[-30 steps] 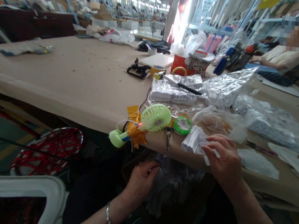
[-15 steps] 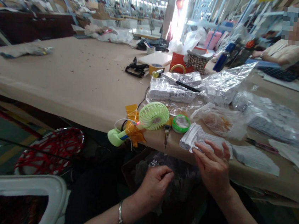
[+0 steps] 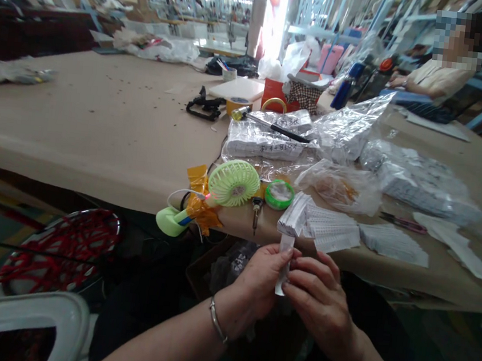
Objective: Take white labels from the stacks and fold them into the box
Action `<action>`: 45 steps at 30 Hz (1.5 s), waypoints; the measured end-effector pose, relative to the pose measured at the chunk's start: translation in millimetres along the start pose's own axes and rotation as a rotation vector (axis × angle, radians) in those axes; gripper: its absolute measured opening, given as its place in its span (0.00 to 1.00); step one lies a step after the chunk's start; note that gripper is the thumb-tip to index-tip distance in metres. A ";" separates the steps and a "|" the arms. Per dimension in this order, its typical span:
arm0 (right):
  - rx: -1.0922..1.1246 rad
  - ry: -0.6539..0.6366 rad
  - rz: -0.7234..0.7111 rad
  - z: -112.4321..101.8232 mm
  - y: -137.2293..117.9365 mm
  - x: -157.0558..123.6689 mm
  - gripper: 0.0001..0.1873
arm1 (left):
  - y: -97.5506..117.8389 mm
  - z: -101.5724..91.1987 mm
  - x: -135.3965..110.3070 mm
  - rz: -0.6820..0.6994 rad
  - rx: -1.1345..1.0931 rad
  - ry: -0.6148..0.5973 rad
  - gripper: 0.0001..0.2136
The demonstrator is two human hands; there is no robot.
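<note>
A narrow white label strip [image 3: 281, 287] is upright between my hands, just below the table edge. My left hand [image 3: 258, 280] pinches it near its upper part between thumb and fingers. From the other side, my right hand [image 3: 323, 298] has its fingertips closed on the strip's right edge and lower end. Just beyond, a stack of white printed labels [image 3: 294, 216] sits at the table edge, with more labels fanned out [image 3: 332, 231] beside it. Another fan of labels [image 3: 393, 244] lies farther right.
A green fan [image 3: 234, 184] is taped to the table edge, near a soldering iron [image 3: 256, 213] and a green round tin [image 3: 279, 195]. Clear plastic bags [image 3: 344, 185], wrapped bundles [image 3: 266, 143] and pink-handled snips [image 3: 404, 223] lie around. A person [image 3: 441, 75] sits at the far right.
My right hand has come down from the label stack to my left hand. A label strip is now between them. The view has shifted slightly right.
</note>
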State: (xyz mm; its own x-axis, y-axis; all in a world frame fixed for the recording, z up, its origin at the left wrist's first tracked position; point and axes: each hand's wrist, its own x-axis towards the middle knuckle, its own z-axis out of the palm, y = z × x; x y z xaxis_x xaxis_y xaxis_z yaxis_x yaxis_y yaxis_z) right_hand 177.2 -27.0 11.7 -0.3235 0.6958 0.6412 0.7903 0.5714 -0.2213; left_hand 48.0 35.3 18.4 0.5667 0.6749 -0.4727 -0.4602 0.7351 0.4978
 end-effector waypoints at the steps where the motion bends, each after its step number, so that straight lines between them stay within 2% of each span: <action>1: -0.008 0.006 0.008 -2.8 3.1 -3.6 0.13 | 0.2 1.0 0.5 -0.008 0.031 0.027 0.08; 5: -0.199 0.095 0.132 -17.0 38.7 -16.5 0.19 | 0.1 2.5 -2.0 -0.051 0.188 0.091 0.09; 9: -0.383 0.013 0.210 -21.4 70.6 -26.3 0.16 | -6.4 -0.6 -4.3 -0.062 0.317 0.081 0.10; 11: -0.401 0.006 0.211 -19.3 76.0 -29.3 0.14 | -11.2 -2.8 -3.8 -0.065 0.342 0.094 0.08; 14: -0.378 0.065 0.208 -16.1 78.5 -31.5 0.11 | -15.6 -4.9 -2.0 -0.049 0.326 0.126 0.06; 19: -0.264 0.159 0.241 -19.4 84.0 -32.0 0.10 | -12.2 -2.3 -1.7 -0.087 0.274 0.122 0.05; 22: -0.171 0.263 0.264 -25.0 76.1 -29.8 0.12 | -9.5 1.1 -2.9 -0.171 0.270 0.112 0.06; 24: -0.078 0.256 0.198 -27.0 62.3 -26.4 0.13 | -9.1 3.1 -3.7 -0.214 0.250 0.073 0.07; 28: 0.129 0.036 -0.020 -21.1 29.8 -19.2 0.11 | -10.6 6.2 -5.5 -0.182 0.129 -0.034 0.06; 30: 0.150 -0.031 -0.071 -15.1 20.6 -18.7 0.10 | -11.0 7.2 -6.7 -0.154 0.063 -0.061 0.05; 33: 0.126 -0.061 -0.078 -8.2 18.7 -23.3 0.09 | -10.2 7.9 -9.1 -0.161 0.025 -0.080 0.05; 39: 0.033 -0.043 -0.058 -3.5 22.0 -33.6 0.10 | -9.4 8.0 -11.3 -0.177 0.114 -0.085 0.10; 42: 0.017 -0.052 -0.045 -5.7 17.7 -32.8 0.11 | -12.2 7.7 -10.2 -0.189 0.117 -0.083 0.08; 45: 0.028 -0.054 -0.001 -15.4 20.3 -34.1 0.15 | -13.9 7.9 -9.7 -0.191 0.111 -0.030 0.06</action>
State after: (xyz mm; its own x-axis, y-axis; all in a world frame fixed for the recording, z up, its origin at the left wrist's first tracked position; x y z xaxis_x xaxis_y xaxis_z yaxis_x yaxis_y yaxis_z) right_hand 212.3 -45.8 -3.3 -0.3525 0.7176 0.6006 0.7757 0.5831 -0.2415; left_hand 54.3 18.0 21.8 0.6574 0.5203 -0.5451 -0.2651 0.8368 0.4790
